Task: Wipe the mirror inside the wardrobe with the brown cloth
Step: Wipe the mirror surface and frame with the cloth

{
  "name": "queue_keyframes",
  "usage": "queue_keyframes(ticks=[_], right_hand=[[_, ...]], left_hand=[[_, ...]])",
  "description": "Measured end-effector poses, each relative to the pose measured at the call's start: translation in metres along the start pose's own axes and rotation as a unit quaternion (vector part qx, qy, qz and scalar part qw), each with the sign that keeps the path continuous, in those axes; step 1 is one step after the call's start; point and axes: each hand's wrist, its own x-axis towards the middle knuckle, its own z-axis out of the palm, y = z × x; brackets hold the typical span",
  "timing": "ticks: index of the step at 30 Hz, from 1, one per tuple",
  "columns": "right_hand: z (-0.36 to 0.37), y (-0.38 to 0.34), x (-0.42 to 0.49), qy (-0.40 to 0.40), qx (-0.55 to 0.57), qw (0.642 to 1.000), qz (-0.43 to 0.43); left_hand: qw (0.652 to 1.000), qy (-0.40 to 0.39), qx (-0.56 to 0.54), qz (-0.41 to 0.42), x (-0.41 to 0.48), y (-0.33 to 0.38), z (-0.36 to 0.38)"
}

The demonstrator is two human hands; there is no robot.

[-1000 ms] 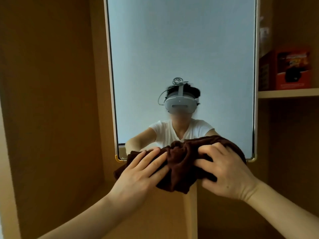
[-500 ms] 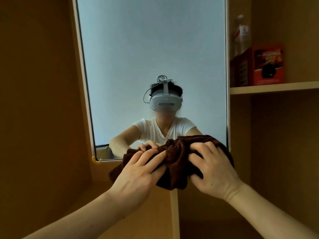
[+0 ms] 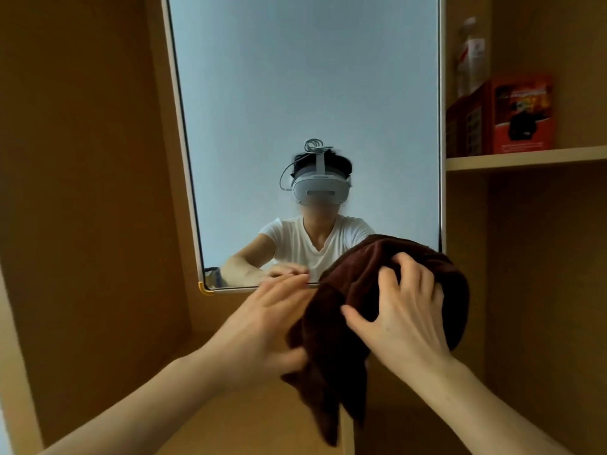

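While we are facing the wardrobe (image 3: pixel 82 159), both our arms are reaching forward and up. Our right hand (image 3: pixel 404 320) is gripping the brown cloth (image 3: pixel 341 372): the fingers are spread and curled, and they are digging into the fabric. Our left hand (image 3: pixel 262 330) is lying against the left side of the cloth, with the fingers rather straight and pointing to the mirror (image 3: pixel 305 93). This hand is blurred, so we cannot tell if the thumb is pinching the fabric.

The cloth is bunched between the two hands. Its lower end is hanging loose under them, and its upper part is covering the lower right corner of the mirror. We cannot tell if the cloth is really touching the glass.

Behind the hands, the mirror is standing tall inside the wardrobe, with a small yellow corner piece (image 3: pixel 205 288) at its lower left corner. The glass is showing a person (image 3: pixel 315 238) in a white T-shirt, wearing a headset (image 3: pixel 320 192). To the right of the mirror, a shelf (image 3: pixel 532 157) is carrying a red box (image 3: pixel 522 113), and a bottle (image 3: pixel 469 57) is standing behind the box.
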Motion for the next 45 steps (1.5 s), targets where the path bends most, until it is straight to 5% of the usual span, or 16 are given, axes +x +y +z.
queue_keyframes(ticks=[3,6,11,13,25,29,31,38,45], right_hand=[[0.009,0.005,-0.001,0.015,-0.041,0.999,-0.024],[0.013,0.015,-0.002,0.053,-0.042,0.996,-0.06],[0.018,0.007,0.001,0.099,-0.035,0.992,-0.065],[0.023,-0.008,0.001,0.109,-0.028,0.99,-0.09],[0.052,-0.175,0.015,0.018,0.05,0.959,-0.28],[0.044,-0.127,0.017,0.022,0.079,0.95,-0.3],[0.038,-0.09,0.016,0.025,0.072,0.957,-0.279],[0.001,0.046,0.011,0.055,0.011,0.986,-0.159],[0.006,0.003,0.011,0.066,0.028,0.986,-0.152]], left_hand=[[0.976,0.176,-0.087,-0.094,-0.023,-0.022,-0.021],[0.905,0.336,-0.087,-0.245,-0.024,-0.041,-0.04],[0.738,0.277,-0.407,-0.461,0.007,-0.058,-0.05],[0.713,0.257,-0.438,-0.484,0.014,-0.059,-0.046],[0.728,0.23,-0.436,-0.475,0.019,-0.067,-0.04],[0.743,0.258,-0.421,-0.451,0.019,-0.073,-0.04],[0.732,0.268,-0.446,-0.44,0.02,-0.079,-0.034],[0.77,0.238,-0.448,-0.387,0.008,-0.07,-0.044],[0.748,0.185,-0.47,-0.43,0.001,-0.081,-0.05]])
